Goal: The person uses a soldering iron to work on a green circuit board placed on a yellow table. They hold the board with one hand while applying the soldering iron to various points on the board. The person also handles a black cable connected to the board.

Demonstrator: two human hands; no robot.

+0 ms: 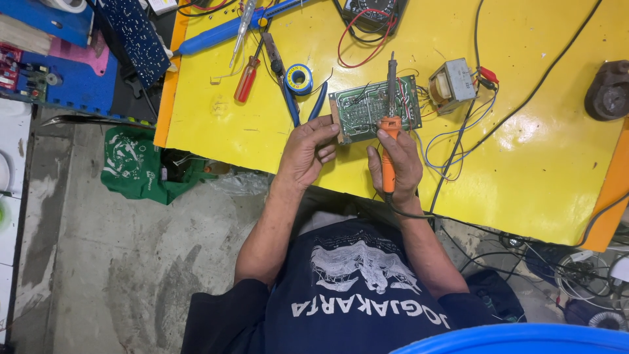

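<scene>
The left hand (306,149) pinches the near left corner of the board (375,107), fingers closed on its edge, while the right hand (396,164) is wrapped tight around the orange handle of the iron (390,121), whose dark shaft lies across the board and points away from the person. The board, a green circuit board with red and white wires on it, lies flat on the table (262,141), a little left of the table's middle and near its front edge. No box or tray stands on the yellow top; the tools lie loose on it. Just right of the board sits a transformer (451,82) with clips and thin wires trailing toward the front edge. Left of the board lie pliers (288,92) with blue grips, a solder reel (299,78) between them, and a red screwdriver (247,78) further left. A meter (371,12) with red and black leads sits at the far edge. The widest bare stretch of table is at the right, crossed only by black cables, and another bare patch lies at the front left corner. Both forearms cross the front edge, which runs slanted close to the wrists. Below the left edge a green cloth (134,164) lies on the grey floor (98,262).
</scene>
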